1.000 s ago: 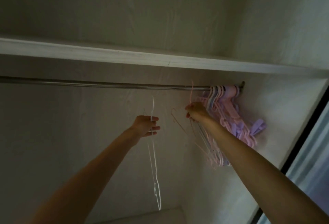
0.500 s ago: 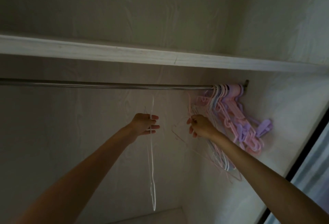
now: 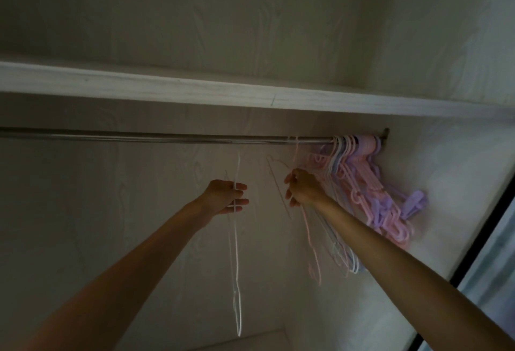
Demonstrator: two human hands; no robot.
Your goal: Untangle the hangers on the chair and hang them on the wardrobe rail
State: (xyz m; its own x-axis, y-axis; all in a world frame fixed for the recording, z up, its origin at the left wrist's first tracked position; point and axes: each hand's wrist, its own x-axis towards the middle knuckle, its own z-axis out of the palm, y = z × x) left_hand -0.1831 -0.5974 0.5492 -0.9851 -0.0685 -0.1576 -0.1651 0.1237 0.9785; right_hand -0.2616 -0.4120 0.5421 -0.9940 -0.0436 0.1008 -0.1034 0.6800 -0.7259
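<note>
your left hand [image 3: 226, 196] grips a thin white wire hanger [image 3: 237, 253]; your right hand [image 3: 302, 189] pinches a thin pink wire hanger [image 3: 310, 239] below the metal wardrobe rail [image 3: 167, 138].

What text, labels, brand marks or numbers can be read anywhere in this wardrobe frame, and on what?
None: no readable text shows.
Shelf, rail and wardrobe walls: bare, only wood grain.
Hung hangers, white hanger in the left hand, pink hanger in the right hand: no marks visible; the picture is dim.
</note>
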